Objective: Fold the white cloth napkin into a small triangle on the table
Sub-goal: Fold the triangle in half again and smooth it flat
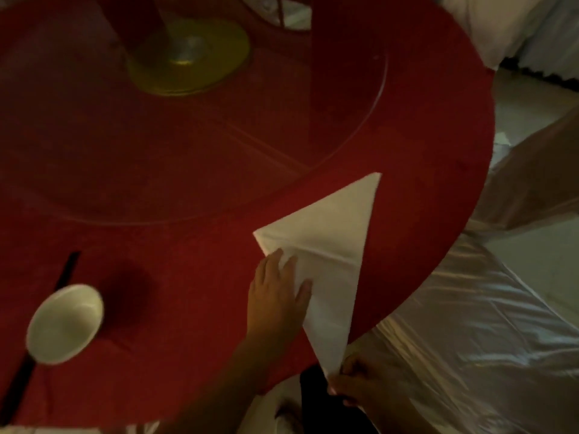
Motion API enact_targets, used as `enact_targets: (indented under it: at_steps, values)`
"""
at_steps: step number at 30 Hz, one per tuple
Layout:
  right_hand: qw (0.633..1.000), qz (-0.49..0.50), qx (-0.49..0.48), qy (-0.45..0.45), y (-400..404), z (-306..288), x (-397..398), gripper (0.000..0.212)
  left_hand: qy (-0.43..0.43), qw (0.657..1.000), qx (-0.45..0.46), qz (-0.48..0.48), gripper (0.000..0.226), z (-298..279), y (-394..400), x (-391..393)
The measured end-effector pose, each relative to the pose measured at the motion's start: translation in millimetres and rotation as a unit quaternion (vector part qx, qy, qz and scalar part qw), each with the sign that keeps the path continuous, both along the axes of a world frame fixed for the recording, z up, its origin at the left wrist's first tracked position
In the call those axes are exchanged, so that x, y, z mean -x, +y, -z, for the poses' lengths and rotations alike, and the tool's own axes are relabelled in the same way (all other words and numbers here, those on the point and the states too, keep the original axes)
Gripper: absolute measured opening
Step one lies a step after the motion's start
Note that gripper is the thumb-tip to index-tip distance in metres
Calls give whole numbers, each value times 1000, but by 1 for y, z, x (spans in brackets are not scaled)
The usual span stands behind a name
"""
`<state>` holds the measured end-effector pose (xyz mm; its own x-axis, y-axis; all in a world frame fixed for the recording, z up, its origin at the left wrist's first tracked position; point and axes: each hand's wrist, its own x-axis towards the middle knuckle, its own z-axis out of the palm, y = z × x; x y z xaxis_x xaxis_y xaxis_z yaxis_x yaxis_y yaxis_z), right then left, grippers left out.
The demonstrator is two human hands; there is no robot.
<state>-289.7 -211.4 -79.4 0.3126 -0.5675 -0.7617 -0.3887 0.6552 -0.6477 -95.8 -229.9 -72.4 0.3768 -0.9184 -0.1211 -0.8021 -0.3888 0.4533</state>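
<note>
The white cloth napkin [332,245] lies folded as a long triangle near the right edge of the round red table [188,277]. Its far tip points up and right, and its near tip hangs just past the table's edge. My left hand [277,296] rests flat on the napkin's left side, fingers spread, pressing it down. My right hand [360,382] is below the table's edge and pinches the napkin's near tip between its fingers.
A white bowl [64,322] stands at the near left beside dark chopsticks [67,270]. A glass turntable [360,126] with a yellow base [188,57] covers the table's middle. Shiny white chair covers [470,324] stand to the right.
</note>
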Motion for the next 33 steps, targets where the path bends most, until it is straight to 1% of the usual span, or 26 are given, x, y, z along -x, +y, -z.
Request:
enact_targets:
  at_steps: [2, 3, 4, 6, 8, 10, 12, 13, 15, 17, 18, 19, 20, 21, 22, 23, 24, 25, 27, 29, 31, 33]
  values:
    - [999, -21, -25, -10, 18, -3, -23, 24, 83, 990, -10, -115, 52, -4, 22, -9]
    - [999, -22, -31, -16, 28, -4, -35, 23, 124, 977, -29, -171, 49, -6, 32, -14]
    - [999, -18, -38, -25, 37, -4, -48, 23, 151, 965, -59, -207, 46, -7, 41, -19]
    - [997, -10, -71, -42, 52, -6, -75, 21, 167, 956, -127, -205, 39, -7, 56, -32]
    - [988, 23, -131, -80, 61, -8, -100, 20, 172, 949, -189, -183, 36, -7, 69, -45]
    - [971, 66, -201, -111, 67, -11, -122, 19, 213, 932, -231, -178, 40, -7, 79, -58]
    - [960, 72, -244, -121, 72, -15, -136, 19, 253, 918, -257, -168, 42, -8, 88, -70]
    - [959, 49, -252, -121, 73, -19, -139, 16, 258, 919, -250, -161, 39, -9, 93, -74]
    - [963, -48, -239, -119, 68, -31, -134, 11, 245, 933, -200, -170, 27, -9, 102, -83]
    - [961, -189, -153, -130, 53, -43, -124, 11, 220, 943, -121, -221, 16, -8, 110, -89]
    - [953, -258, -89, -131, 40, -48, -120, 17, 201, 943, -84, -251, 13, -8, 114, -90]
    - [939, -319, -8, -127, 25, -52, -119, 22, 169, 944, -63, -276, 17, -6, 119, -89]
    - [918, -367, 91, -122, 8, -53, -119, 26, 114, 948, -57, -291, 25, -5, 123, -85]
    - [887, -399, 196, -124, -9, -53, -124, 30, 43, 952, -52, -299, 31, -3, 126, -78]
    - [844, -426, 298, -130, -25, -50, -131, 32, -26, 954, -41, -296, 36, 0, 126, -68]
    - [793, -454, 383, -136, -41, -45, -140, 37, -73, 956, -21, -284, 41, 1, 123, -55]
    - [740, -492, 440, -130, -54, -38, -150, 42, -90, 959, 1, -268, 46, 3, 116, -42]
    - [686, -538, 476, -113, -64, -31, -159, 47, -89, 965, 12, -246, 49, 6, 107, -29]
    - [589, -622, 509, -80, -79, -11, -171, 53, -88, 975, 2, -206, 54, 14, 90, -4]
    - [511, -674, 530, -60, -89, 8, -173, 60, -90, 976, -11, -199, 57, 26, 81, 9]
    - [453, -689, 564, -40, -97, 23, -170, 65, -97, 972, -20, -215, 60, 35, 80, 14]
    - [421, -683, 597, -5, -106, 31, -169, 70, -107, 966, -33, -233, 62, 41, 81, 14]
